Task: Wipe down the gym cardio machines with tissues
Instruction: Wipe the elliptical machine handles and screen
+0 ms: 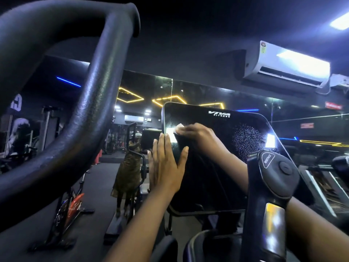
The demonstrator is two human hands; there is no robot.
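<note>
A person faces the dark glossy console screen (217,148) of a gym cardio machine marked "VIVA FITNESS". The wiping looks to be partway through: a patch of fine droplets or dust (249,140) speckles the right side of the screen, apparently not yet wiped, while the left part under the hands looks cleaner. Other machines nearby, such as the exercise bike (69,207) to the left and what seems to be a treadmill at the right edge, are probably still to do.

The left hand (166,167) is open and flat, fingers straight, gripping the screen's left edge between thumb and fingers to steady it. The right hand (196,135) presses a white tissue (179,127) against the upper left of the screen, fingers curled over it; only a corner of the tissue shows. A thick black handlebar (90,91) loops across the foreground on the left, and a grip with a resistance button (273,174) stands on the right.
</note>
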